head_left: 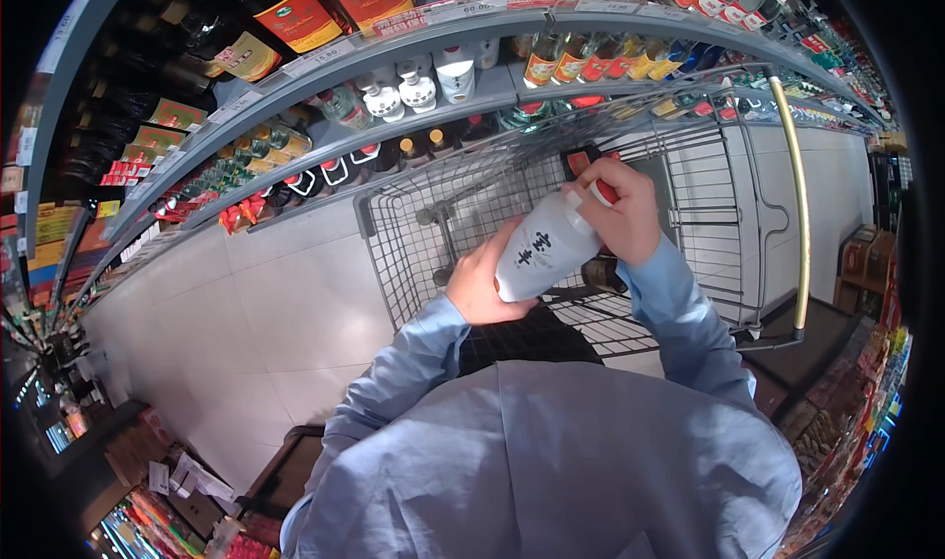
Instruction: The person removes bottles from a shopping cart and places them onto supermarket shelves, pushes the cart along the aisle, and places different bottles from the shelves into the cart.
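Note:
A white bottle (546, 249) with dark brush-style lettering lies tilted between my hands, above the wire shopping cart (396, 276). My left hand (484, 281) is wrapped round its base end. At the neck end my right hand (630, 210) is closed round the bottle's top, its fingers at the red cap (604, 193). Part of the cap is hidden by those fingers. Inside the cart, just beyond my right hand, is a dark item with a red label (581, 158). A second dark item (602, 276) shows partly below my right wrist.
Shelves (413, 28) packed with bottles curve across the far side. White bottles (453, 75) stand on a lower shelf. A yellowish cart handle (795, 195) rises at the right. Pale floor tiles (226, 313) spread to the left, with stacked goods at both near corners.

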Motion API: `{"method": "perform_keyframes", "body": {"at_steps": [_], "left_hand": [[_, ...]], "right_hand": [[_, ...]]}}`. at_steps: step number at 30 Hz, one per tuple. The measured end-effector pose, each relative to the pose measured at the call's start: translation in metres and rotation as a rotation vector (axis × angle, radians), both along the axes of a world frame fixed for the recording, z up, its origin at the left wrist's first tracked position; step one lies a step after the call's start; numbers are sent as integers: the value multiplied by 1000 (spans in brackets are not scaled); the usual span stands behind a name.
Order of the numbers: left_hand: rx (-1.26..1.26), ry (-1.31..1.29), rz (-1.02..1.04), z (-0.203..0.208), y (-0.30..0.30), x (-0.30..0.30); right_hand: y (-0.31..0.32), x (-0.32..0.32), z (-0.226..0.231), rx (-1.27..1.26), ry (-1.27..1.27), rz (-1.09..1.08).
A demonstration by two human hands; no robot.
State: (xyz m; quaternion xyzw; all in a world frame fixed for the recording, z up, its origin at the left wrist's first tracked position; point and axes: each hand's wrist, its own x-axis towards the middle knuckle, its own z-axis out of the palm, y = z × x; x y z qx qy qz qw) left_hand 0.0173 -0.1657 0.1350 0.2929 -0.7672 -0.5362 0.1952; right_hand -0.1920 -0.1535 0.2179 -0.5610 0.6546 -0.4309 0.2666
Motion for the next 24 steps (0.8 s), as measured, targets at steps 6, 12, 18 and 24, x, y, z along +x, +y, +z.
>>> {"method": "perform_keyframes", "body": {"at_steps": [6, 12, 18, 24], "left_hand": [[420, 301, -124, 2, 21, 19], [893, 441, -130, 9, 31, 28], [1403, 642, -282, -16, 37, 32], [1675, 904, -425, -20, 45, 26]], "right_hand": [[-1, 17, 2, 51, -279, 14], [3, 22, -9, 77, -568, -2], [9, 29, -42, 306, -1326, 166], [8, 40, -38, 384, -1444, 9]]}}
